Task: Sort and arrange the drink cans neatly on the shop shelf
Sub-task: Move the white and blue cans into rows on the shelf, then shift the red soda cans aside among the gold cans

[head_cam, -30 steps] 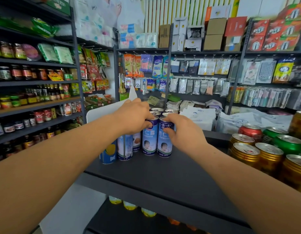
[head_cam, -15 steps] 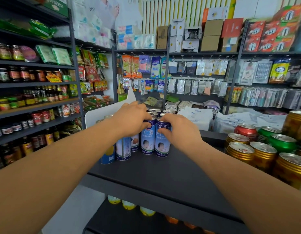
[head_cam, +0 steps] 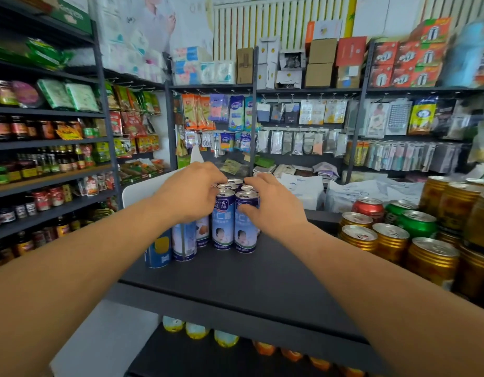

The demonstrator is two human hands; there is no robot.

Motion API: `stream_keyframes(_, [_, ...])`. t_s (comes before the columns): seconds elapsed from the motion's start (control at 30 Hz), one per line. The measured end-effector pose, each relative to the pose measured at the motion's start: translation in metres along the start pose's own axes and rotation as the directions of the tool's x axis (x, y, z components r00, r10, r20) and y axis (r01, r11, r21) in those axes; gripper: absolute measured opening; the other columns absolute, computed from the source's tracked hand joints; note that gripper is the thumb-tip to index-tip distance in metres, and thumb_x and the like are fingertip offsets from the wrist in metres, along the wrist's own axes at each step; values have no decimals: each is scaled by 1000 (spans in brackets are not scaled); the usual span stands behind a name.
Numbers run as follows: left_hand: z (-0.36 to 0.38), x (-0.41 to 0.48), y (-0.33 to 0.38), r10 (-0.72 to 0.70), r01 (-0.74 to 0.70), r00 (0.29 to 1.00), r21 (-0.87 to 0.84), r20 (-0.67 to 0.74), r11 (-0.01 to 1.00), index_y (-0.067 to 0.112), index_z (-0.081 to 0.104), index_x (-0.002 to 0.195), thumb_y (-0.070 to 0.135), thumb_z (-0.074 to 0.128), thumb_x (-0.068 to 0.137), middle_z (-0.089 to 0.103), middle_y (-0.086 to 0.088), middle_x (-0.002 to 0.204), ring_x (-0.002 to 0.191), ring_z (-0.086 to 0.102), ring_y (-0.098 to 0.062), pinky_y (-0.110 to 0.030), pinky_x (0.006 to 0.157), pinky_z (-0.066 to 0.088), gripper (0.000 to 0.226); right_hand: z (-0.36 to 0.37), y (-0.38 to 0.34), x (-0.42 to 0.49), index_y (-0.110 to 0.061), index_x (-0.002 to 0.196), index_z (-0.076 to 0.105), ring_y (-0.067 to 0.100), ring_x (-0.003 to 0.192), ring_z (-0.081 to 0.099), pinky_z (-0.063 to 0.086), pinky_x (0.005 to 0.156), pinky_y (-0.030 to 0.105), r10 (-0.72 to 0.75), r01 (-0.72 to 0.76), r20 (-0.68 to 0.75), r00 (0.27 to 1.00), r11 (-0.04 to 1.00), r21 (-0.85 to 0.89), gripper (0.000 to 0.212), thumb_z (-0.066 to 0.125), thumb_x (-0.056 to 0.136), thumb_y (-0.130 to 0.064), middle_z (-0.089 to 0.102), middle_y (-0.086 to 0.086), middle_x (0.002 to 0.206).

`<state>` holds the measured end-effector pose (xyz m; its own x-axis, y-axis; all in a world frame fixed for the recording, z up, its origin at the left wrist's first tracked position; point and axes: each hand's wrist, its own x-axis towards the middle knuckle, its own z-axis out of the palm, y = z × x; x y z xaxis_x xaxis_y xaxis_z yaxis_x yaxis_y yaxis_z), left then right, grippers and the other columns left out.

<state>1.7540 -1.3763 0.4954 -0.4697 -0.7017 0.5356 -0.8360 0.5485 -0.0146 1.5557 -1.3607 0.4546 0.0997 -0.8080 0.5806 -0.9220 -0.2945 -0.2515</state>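
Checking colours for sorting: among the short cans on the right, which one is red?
The red can, at the back of that group, left of the green cans and behind the gold cans.

Left hand point(head_cam: 190, 193) hides the upper halves of leftmost cans point(head_cam: 184, 242)

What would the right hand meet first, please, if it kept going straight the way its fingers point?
The right hand points left and slightly away; its fingers already touch the front blue-and-white can, so it would press that first, probably into the neighbouring can.
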Motion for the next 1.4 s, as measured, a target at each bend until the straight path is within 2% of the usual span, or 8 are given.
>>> stream_keyframes(0.23, [-19, -6, 38, 59, -59, 998, -56, -18, 997, 17, 70, 129, 16, 60, 97, 68, -2, 130, 123, 60, -24, -35, 100, 45, 34, -36, 3, -14, -22, 114, 69, 26, 102, 64, 55, 87, 42, 68, -77, 118, 991, 994, 71, 29, 66, 89, -37, 69, 2, 109])
stream_keyframes(0.43, [-35, -10, 105, 156, -165, 986, -165, -65, 972, 17, 75, 116, 21, 68, 93, 74, -1, 97, 87, 67, -21, -36, 78, 55, 24, -130, 14, -50, -29, 89, 69, 23, 91, 63, 51, 71, 36, 23, 39, 211, 977, 958, -285, 28, 61, 88, -56, 68, -3, 98])
stream_keyframes(0.7, [-34, 16, 277, 351, -328, 936, -404, -17, 854, 28, 78, 101, 27, 71, 91, 72, 12, 83, 78, 66, -4, -35, 71, 57, 12, -264, 74, -155, -29, 89, 70, 19, 82, 61, 49, 63, 32, 107, 16, 209, 972, 858, -513, 31, 57, 91, -57, 63, -7, 85])
stream_keyframes(0.87, [-31, 25, 343, 371, -338, 928, -515, -42, 788, 32, 77, 99, 34, 72, 92, 72, 13, 83, 80, 68, -3, -31, 71, 58, 9, -331, 121, -207, -29, 94, 73, 9, 75, 58, 51, 68, 29, 97, -46, 88, 991, 885, -464, 23, 65, 89, -50, 57, -17, 76])
stream_keyframes(0.97, [-35, 33, 363, 339, -338, 936, -525, -98, 781, 29, 75, 102, 31, 70, 94, 71, 12, 89, 83, 65, -2, -24, 72, 54, 11, -359, 155, -220, -29, 97, 74, 7, 74, 59, 57, 71, 35, 82, -89, -35, 996, 907, -412, 24, 66, 87, -50, 61, -16, 78])
stream_keyframes(1.13, [-27, 47, 394, 299, -268, 954, -530, -29, 804, 27, 64, 134, 39, 58, 100, 63, 7, 133, 112, 63, -12, -33, 93, 50, 37, -368, 206, -227, -27, 111, 72, 19, 104, 64, 55, 89, 43, 168, -182, -68, 983, 912, -367, 38, 64, 87, -55, 70, -3, 115])
stream_keyframes(1.23, [-21, 50, 408, 283, -234, 959, -527, 13, 817, 25, 70, 124, 38, 51, 104, 63, 5, 132, 126, 56, -19, -35, 100, 44, 31, -362, 220, -225, -26, 108, 73, 17, 99, 65, 55, 87, 38, 207, -204, -27, 978, 924, -323, 37, 61, 90, -56, 72, -4, 109])
stream_keyframes(1.4, [-23, 58, 415, 181, -119, 980, -499, 78, 858, 27, 65, 109, 51, 75, 85, 60, 3, 134, 121, 58, -21, -40, 98, 52, 35, -354, 228, -215, -27, 106, 67, 17, 96, 62, 54, 82, 36, 235, -220, 10, 972, 923, -314, 43, 66, 83, -64, 62, -8, 102])
